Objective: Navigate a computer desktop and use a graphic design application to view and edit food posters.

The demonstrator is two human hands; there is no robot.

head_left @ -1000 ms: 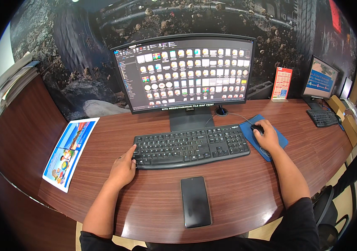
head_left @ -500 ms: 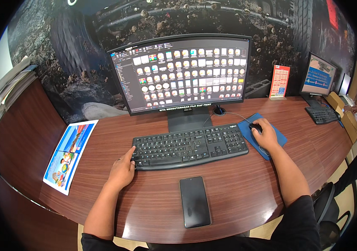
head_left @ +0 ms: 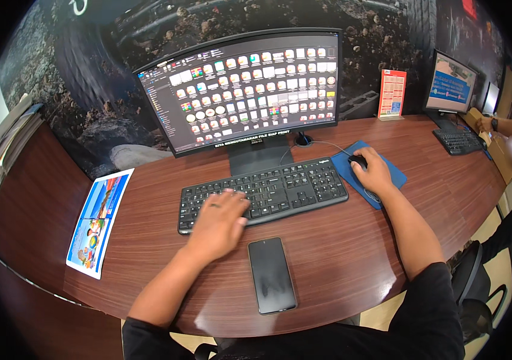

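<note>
My left hand (head_left: pixel 218 222) is over the left half of the black keyboard (head_left: pixel 314 187), fingers stretched out across the keys and slightly blurred. It holds nothing. Under my right hand (head_left: pixel 376 173) is a black computer mouse (head_left: pixel 358 160), gripped with the fingers around it on a blue mouse pad (head_left: pixel 393 171). Beyond the keyboard stands a large curved monitor (head_left: pixel 250 96), its screen filled with rows of file icons. A dark smartphone (head_left: pixel 272 276) lies face up on the desk, nearer to me than the keyboard.
A colourful printed sheet (head_left: pixel 98 225) lies at the left beside a wooden partition (head_left: pixel 30 198); stacked papers (head_left: pixel 12 141) rest above it. To the right are a red stand-up calendar (head_left: pixel 392 94), a second monitor (head_left: pixel 450 84) with its keyboard (head_left: pixel 458 141), and another person's hand (head_left: pixel 485 124).
My left hand has moved right, from the keyboard's left edge onto its keys. My right hand stays on the mouse. The whole view has shifted and tilted slightly.
</note>
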